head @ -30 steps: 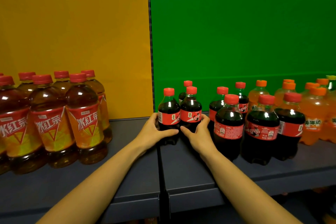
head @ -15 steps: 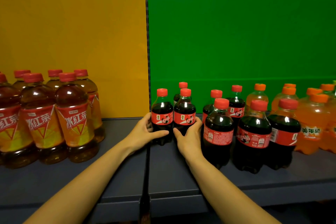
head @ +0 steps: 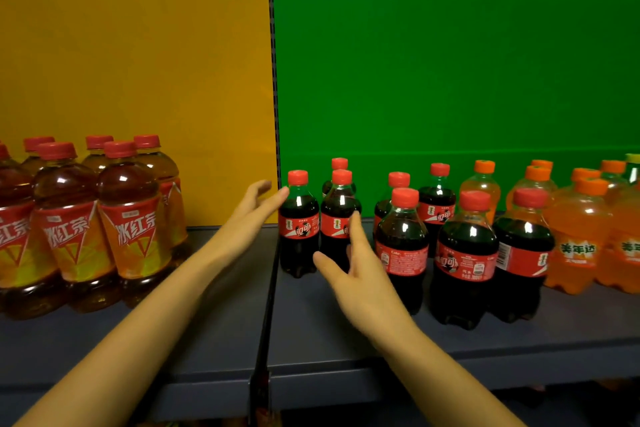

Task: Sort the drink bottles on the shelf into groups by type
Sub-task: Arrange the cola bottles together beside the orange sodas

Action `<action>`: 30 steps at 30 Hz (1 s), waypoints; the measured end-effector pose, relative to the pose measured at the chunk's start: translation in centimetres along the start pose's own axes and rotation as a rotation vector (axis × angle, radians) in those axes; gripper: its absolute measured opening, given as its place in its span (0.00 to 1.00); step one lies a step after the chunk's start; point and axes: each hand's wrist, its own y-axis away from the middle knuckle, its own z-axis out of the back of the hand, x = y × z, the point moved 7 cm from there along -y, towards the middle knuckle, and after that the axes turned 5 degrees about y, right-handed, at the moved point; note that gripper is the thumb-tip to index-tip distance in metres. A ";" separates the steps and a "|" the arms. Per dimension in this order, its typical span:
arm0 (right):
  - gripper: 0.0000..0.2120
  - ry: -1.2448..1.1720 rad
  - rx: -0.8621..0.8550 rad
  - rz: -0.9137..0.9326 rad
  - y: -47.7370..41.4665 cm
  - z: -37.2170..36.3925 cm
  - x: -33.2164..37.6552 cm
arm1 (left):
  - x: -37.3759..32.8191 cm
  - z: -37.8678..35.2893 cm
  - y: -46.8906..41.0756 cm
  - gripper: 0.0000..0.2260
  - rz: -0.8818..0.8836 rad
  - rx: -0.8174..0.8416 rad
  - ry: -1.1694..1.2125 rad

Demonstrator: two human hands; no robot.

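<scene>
Both hands have released the two leftmost cola bottles point(head: 298, 229). Left hand point(head: 251, 208) and right hand point(head: 356, 274) are spread open, fingers straight, gripping nothing. The bottles stand upright on the grey shelf point(head: 207, 302), before the green back panel point(head: 450, 62); yellow back panel point(head: 138, 45) to the left.

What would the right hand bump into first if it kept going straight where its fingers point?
Most likely the second cola bottle from the left, straight ahead of the right hand. Its straight fingers overlap it in the picture; whether they touch is unclear.
</scene>
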 end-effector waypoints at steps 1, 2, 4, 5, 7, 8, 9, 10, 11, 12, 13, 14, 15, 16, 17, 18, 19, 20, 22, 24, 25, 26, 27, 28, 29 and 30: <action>0.36 0.012 0.000 0.069 0.7 1.0 1.6 | -1.2 0.2 -0.3 0.31 -0.060 -0.032 -0.043; 0.31 0.032 -0.023 0.151 1.2 2.3 3.4 | -2.5 0.3 -0.8 0.26 -0.112 -0.046 -0.082; 0.19 0.073 -0.069 0.277 1.4 5.5 7.0 | -4.4 -0.1 -2.2 0.21 -0.174 -0.021 -0.149; 0.14 0.106 -0.071 0.298 0.8 7.1 8.4 | -5.1 -0.6 -2.9 0.20 -0.188 0.003 -0.173; 0.09 0.245 -0.033 0.284 -1.3 9.9 10.2 | -5.9 -1.5 -4.4 0.19 -0.191 0.038 -0.215; 0.08 0.347 0.005 0.261 -2.9 11.1 10.3 | -6.1 -1.9 -5.2 0.19 -0.179 0.059 -0.234; 0.07 0.458 0.043 0.235 -4.5 12.2 10.1 | -6.1 -2.5 -6.0 0.20 -0.158 0.090 -0.259; 0.07 0.562 0.076 0.216 -6.1 13.1 9.6 | -6.0 -3.0 -6.8 0.21 -0.130 0.125 -0.296; 0.07 0.658 0.110 0.200 -7.5 13.8 8.8 | -5.8 -3.5 -7.6 0.22 -0.097 0.155 -0.344; 0.09 0.737 0.160 0.178 -8.8 14.4 7.8 | -5.5 -3.8 -8.5 0.23 -0.059 0.182 -0.386; 0.10 0.800 0.226 0.142 -9.8 14.7 6.7 | -5.3 -4.0 -9.3 0.25 -0.016 0.211 -0.407; 0.12 0.843 0.303 0.094 -10.6 14.8 5.5 | -5.0 -4.2 -10.1 0.27 0.034 0.248 -0.399; 0.14 0.859 0.382 0.045 -11.1 14.7 4.4 | -4.8 -4.4 -10.8 0.29 0.084 0.291 -0.379; 0.16 0.849 0.456 -0.001 -11.5 14.6 3.5 | -4.5 -4.5 -11.5 0.30 0.128 0.336 -0.370; 0.18 0.827 0.525 -0.041 -11.8 14.5 2.8 | -4.1 -4.7 -12.0 0.31 0.158 0.381 -0.383; 0.20 0.806 0.592 -0.074 -11.9 14.2 2.1 | -3.7 -4.9 -12.6 0.31 0.174 0.428 -0.410; 0.20 0.792 0.656 -0.101 -12.1 13.9 1.4 | -3.3 -5.2 -13.0 0.30 0.181 0.480 -0.433; 0.20 0.781 0.720 -0.121 -12.2 13.6 0.8 | -3.0 -5.6 -13.4 0.27 0.184 0.530 -0.446; 0.19 0.751 0.832 -0.153 -12.4 13.0 -0.3 | -2.3 -6.3 -14.0 0.21 0.189 0.617 -0.462; 0.21 0.717 0.921 -0.155 -12.5 12.2 -1.2 | -1.5 -7.0 -14.2 0.18 0.192 0.707 -0.485; 0.23 0.712 0.948 -0.136 -12.6 11.8 -1.5 | -1.2 -7.4 -14.2 0.19 0.186 0.748 -0.496; 0.25 0.714 0.960 -0.108 -12.8 11.4 -1.7 | -0.9 -7.7 -14.3 0.20 0.170 0.784 -0.507; 0.26 0.715 0.966 -0.079 -13.0 11.1 -1.8 | -0.6 -8.0 -14.4 0.23 0.147 0.812 -0.518; 0.27 0.711 0.972 -0.062 -13.1 10.8 -1.9 | -0.3 -8.3 -14.7 0.25 0.126 0.827 -0.534; 0.29 0.702 0.983 -0.058 -13.2 10.7 -2.1 | 0.0 -8.6 -14.9 0.25 0.107 0.828 -0.556; 0.30 0.696 1.000 -0.059 -13.2 10.5 -2.4 | 0.2 -8.8 -15.1 0.24 0.088 0.819 -0.574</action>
